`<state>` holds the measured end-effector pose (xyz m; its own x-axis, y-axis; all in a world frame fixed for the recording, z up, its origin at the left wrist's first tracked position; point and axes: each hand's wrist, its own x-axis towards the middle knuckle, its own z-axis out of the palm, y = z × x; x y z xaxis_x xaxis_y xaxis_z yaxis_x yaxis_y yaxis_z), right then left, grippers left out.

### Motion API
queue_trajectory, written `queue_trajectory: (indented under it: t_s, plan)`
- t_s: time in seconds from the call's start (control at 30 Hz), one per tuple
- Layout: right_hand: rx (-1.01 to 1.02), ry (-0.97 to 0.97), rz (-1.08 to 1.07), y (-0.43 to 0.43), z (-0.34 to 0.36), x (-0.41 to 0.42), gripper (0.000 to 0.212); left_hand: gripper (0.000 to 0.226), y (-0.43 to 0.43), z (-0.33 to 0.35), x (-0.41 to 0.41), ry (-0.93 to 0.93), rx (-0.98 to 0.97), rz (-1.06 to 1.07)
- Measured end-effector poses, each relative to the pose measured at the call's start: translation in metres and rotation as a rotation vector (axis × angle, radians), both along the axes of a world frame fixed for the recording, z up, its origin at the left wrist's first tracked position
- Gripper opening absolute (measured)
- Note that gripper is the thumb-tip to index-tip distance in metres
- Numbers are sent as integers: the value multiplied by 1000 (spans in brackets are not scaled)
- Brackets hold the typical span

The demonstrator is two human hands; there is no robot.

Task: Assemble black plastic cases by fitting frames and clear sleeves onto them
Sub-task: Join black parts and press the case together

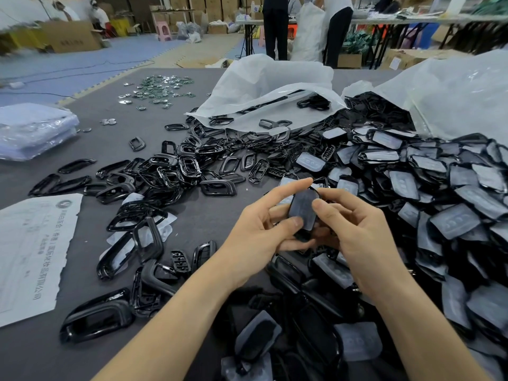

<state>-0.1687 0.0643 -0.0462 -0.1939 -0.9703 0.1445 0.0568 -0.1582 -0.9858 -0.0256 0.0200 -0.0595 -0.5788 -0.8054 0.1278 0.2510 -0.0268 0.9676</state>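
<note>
A grey table [110,127] bears scattered black frames [165,171]; cardboard boxes [71,37] stand beyond.

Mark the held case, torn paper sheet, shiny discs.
held case [303,207], head view, centre of its front face
torn paper sheet [35,243], head view, middle of the printed side
shiny discs [162,90], head view, middle of the pile

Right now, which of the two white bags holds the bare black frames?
The centre bag: open black frames spill from its mouth. The right bag spills sleeved cases.
</note>
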Motion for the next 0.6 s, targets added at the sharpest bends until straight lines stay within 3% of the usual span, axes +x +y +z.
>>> queue_trajectory:
  t_s: [0.13, 0.33, 0.47, 0.6]
  plan:
    - [-15, 37, -22, -1, -1, 2, 20, 52, 0, 0, -1, -4, -6, 8]
    - [-79, 300, -165, -4, -6, 5, 25, 54, 2, -2, -3, -23, -16, 14]
    - [-73, 274, -152, -4, -7, 4, 25, 56, 3, -4, -5, -33, -27, 39]
    - [-45, 199, 31, -2, -4, 5, 34, 55, -1, -5, -5, -5, -13, 87]
